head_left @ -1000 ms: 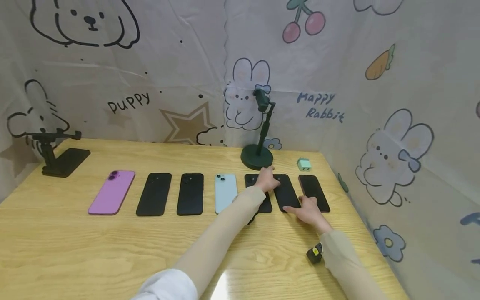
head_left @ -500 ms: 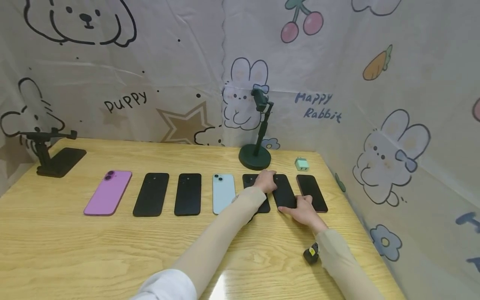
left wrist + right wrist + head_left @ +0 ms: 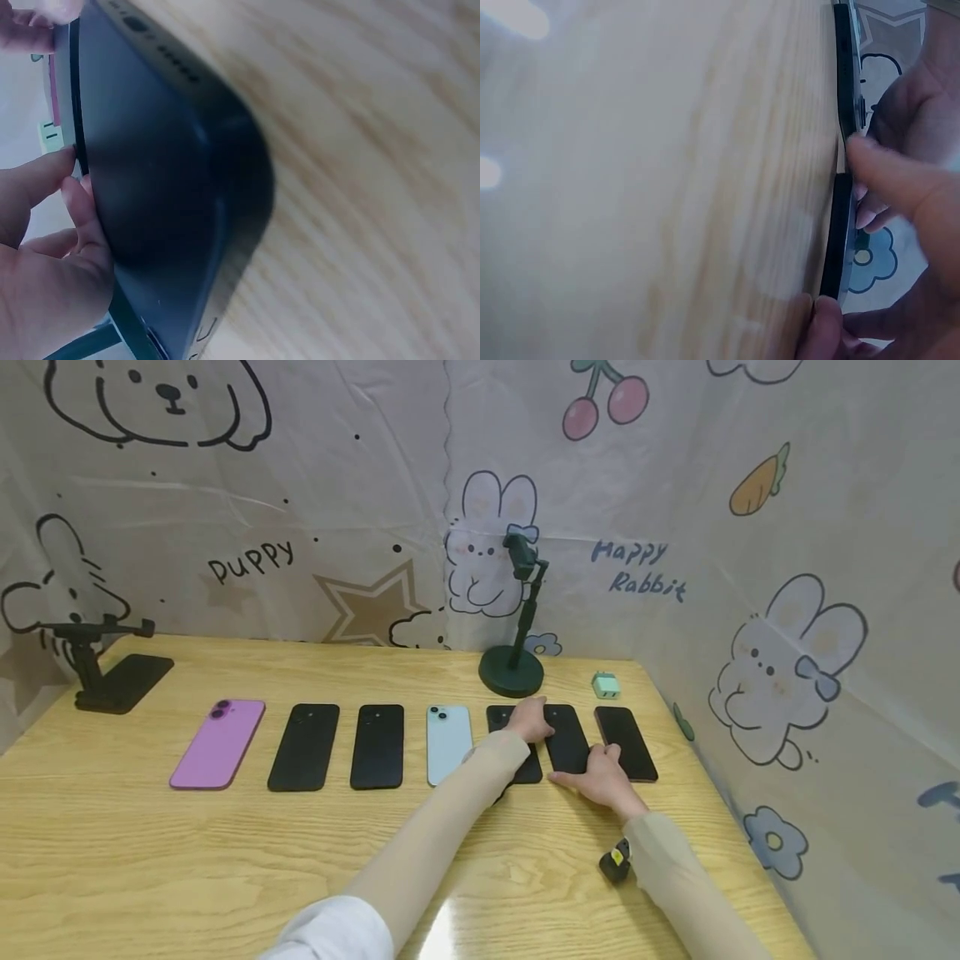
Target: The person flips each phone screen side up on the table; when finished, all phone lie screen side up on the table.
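Observation:
A black phone [image 3: 566, 745] lies second from the right in a row of phones, between my two hands. My left hand [image 3: 528, 720] holds its far end, thumb and fingers at the edges. At its near end my right hand [image 3: 604, 777] grips it, thumb at the left corner and fingers along the right side. In the right wrist view my right hand [image 3: 922, 225] spans that phone's near edge [image 3: 838, 240]. Under my left wrist lies another black phone [image 3: 532, 767], partly covered; it fills much of the left wrist view, with my left hand [image 3: 60, 277] beyond it.
Leftward lie a light blue phone [image 3: 448, 743], two black phones and a purple phone [image 3: 217, 745]. A dark phone [image 3: 628, 743] is at the right end, below a mint charger plug [image 3: 606, 685]. Behind stand a dark green stand [image 3: 512, 672] and a black holder [image 3: 97, 672].
The gripped phone's near end has shifted slightly left, so it lies straighter. My right hand has moved left with it, while my left hand stays at the far end.

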Available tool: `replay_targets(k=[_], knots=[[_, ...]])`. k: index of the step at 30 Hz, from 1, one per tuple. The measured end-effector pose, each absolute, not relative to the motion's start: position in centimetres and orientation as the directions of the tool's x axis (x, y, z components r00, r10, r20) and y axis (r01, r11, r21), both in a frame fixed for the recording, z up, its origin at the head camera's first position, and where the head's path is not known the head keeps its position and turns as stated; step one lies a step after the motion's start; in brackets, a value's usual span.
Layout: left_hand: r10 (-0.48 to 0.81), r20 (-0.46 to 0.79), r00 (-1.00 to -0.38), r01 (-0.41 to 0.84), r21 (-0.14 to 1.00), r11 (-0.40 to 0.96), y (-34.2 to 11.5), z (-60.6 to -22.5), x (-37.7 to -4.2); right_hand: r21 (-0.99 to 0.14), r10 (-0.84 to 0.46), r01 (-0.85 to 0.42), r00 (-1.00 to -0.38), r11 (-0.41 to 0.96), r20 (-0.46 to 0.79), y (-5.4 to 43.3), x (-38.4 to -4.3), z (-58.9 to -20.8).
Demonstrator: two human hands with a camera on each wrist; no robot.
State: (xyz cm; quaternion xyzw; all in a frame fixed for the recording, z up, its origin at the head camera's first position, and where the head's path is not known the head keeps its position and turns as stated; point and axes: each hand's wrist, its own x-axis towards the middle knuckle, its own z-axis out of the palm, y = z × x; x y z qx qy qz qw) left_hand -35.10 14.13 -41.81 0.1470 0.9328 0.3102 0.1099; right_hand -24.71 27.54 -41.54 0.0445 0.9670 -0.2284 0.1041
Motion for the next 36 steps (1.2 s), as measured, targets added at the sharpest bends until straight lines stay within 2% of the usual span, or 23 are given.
replay_targets(k=[5, 9, 16, 21, 29, 36], knots=[[0.340, -0.103, -0.935, 0.209, 0.614, 0.761, 13.7, -41.5, -34.6, -0.394, 0.041, 0.119, -0.979, 0.911, -0.200, 27.3, -24.8, -41.5], [0.336, -0.110, -0.936, 0.182, 0.664, 0.725, 13.7, -41.6, -34.8, -0.372, 0.046, 0.109, -0.984, 0.922, -0.175, 27.3, -24.7, -41.3], [0.290, -0.221, -0.931, -0.010, 0.811, 0.585, 13.4, -41.4, -35.2, -0.295, 0.035, 0.075, -0.990, 0.953, -0.137, 27.2, -24.8, -41.4], [0.294, -0.269, -0.917, -0.077, 0.844, 0.531, 13.1, -41.3, -35.3, -0.263, 0.028, 0.059, -0.992, 0.963, -0.121, 27.2, -24.9, -41.2], [0.308, -0.246, -0.919, -0.077, 0.878, 0.472, 12.9, -41.3, -35.2, -0.298, 0.008, 0.048, -0.991, 0.953, -0.133, 27.3, -24.8, -40.9], [0.335, -0.206, -0.919, -0.058, 0.913, 0.404, 12.8, -41.5, -35.1, -0.411, -0.029, 0.031, -0.990, 0.911, -0.139, 28.1, -24.5, -40.7]])
